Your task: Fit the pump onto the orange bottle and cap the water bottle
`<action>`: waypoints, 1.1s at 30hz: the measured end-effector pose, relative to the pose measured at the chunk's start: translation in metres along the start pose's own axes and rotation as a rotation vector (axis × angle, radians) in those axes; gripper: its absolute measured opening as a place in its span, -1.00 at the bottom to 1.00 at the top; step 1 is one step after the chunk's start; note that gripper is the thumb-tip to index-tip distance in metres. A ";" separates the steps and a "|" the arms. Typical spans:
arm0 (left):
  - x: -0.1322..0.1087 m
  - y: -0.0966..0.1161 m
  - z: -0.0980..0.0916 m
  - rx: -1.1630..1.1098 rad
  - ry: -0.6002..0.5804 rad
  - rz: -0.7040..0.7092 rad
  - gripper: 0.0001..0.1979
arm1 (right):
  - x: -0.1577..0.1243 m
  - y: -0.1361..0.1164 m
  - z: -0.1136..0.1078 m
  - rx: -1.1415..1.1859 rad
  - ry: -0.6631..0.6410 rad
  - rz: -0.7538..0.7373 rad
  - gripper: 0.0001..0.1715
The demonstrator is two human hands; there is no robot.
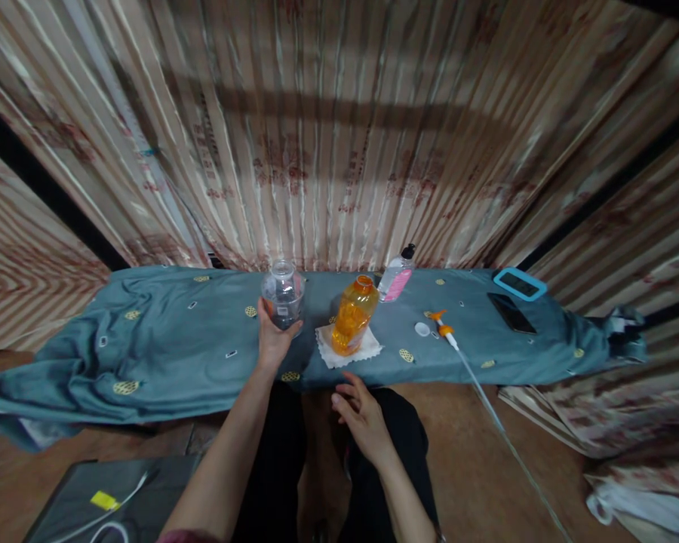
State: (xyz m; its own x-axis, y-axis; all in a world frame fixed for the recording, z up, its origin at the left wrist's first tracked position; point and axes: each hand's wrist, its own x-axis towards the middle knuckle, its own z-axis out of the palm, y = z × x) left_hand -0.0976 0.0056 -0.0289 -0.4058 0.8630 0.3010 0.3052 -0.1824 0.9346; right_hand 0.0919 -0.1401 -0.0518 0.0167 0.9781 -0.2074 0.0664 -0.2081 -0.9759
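A clear plastic bottle with an open mouth stands at the middle of the cloth-covered table. The fingers and thumb of my left hand are wrapped round its lower left side. To the right, an orange see-through bottle, also uncapped, rests on a small white cloth. Just below that cloth, in front of the table edge, my right hand hangs with its fingers apart and nothing in them. Behind the orange bottle is a clear bottle with a pink label and black cap.
On the teal tablecloth to the right are a white round lid, an orange-and-white tool on a cable, a dark phone and a blue-framed device. Striped curtains hang behind. A dark case sits lower left.
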 end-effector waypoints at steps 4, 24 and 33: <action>-0.020 0.021 -0.016 0.128 0.078 0.168 0.07 | -0.002 -0.012 -0.011 0.088 0.145 -0.063 -0.22; -0.046 0.059 0.088 -0.082 -0.362 -0.023 -0.28 | 0.109 0.007 -0.154 -0.742 0.680 -0.089 -0.34; -0.032 0.054 0.083 -0.182 -0.474 -0.024 -0.48 | 0.124 0.004 -0.205 -1.045 0.799 -0.061 -0.38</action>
State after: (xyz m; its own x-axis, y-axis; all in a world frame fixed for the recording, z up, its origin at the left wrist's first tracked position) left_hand 0.0034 0.0068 -0.0041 0.0373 0.9791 0.1997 0.1289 -0.2029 0.9707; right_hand 0.2987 -0.0204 -0.0671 0.5433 0.7901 0.2838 0.8172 -0.4203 -0.3943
